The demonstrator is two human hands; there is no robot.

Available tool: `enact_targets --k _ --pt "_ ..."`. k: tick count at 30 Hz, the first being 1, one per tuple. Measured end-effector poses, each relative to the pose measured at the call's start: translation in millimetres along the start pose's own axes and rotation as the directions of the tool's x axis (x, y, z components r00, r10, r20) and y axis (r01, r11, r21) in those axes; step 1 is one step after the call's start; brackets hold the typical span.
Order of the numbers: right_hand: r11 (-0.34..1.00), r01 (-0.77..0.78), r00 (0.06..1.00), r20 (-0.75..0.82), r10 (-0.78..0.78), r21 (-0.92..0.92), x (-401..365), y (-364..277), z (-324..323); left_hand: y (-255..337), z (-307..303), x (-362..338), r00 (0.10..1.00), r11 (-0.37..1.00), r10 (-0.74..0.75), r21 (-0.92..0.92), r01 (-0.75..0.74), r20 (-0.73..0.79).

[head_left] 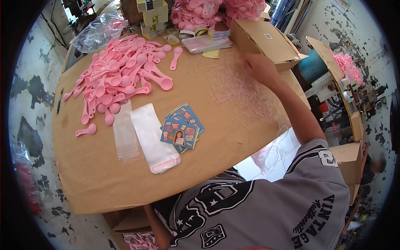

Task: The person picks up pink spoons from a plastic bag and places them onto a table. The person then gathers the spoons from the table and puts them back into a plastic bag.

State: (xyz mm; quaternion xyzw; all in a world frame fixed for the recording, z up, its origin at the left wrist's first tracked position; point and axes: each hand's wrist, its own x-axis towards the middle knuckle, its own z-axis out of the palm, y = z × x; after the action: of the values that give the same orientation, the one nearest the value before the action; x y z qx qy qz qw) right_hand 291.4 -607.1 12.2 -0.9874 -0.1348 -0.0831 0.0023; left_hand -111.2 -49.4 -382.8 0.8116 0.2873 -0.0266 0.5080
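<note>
My right hand (257, 68) is stretched out to the far right of the table, over a pile of thin clear plastic strips (235, 85) and close to the front of a closed cardboard box (266, 39). Its fingers are blurred, so their grip does not show. Of my left arm only the forearm (157, 229) appears, below the table's near edge; the hand is hidden. In the middle lie stacked blue printed cards (180, 132), beside a stack of clear plastic sleeves (154, 141). Another few sleeves (125, 137) lie to their left.
A heap of pink plastic spoons (121, 71) covers the back left of the paper-covered table (96, 179). Behind stand bags of pink spoons (196, 14), stacked small boxes (153, 16) and tape rolls (187, 34). An open carton (129, 221) sits below the near edge.
</note>
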Motion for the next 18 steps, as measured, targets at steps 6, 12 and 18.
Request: enact_targets --k 6,12,18 --pt "0.998 -0.045 0.993 -0.108 0.039 -0.052 8 -4 6 12 -9 -7 1.0 0.999 0.0 0.037 -0.001 0.013" --pt "0.986 0.03 0.966 -0.257 0.014 0.165 -19 -49 -37 37 -23 -27 0.999 0.991 -0.024 0.133 0.019 0.03" --pt "0.907 0.374 0.816 -0.533 -0.221 0.196 -33 -49 -38 85 -39 -60 0.986 0.918 -0.013 0.392 -0.055 0.169"
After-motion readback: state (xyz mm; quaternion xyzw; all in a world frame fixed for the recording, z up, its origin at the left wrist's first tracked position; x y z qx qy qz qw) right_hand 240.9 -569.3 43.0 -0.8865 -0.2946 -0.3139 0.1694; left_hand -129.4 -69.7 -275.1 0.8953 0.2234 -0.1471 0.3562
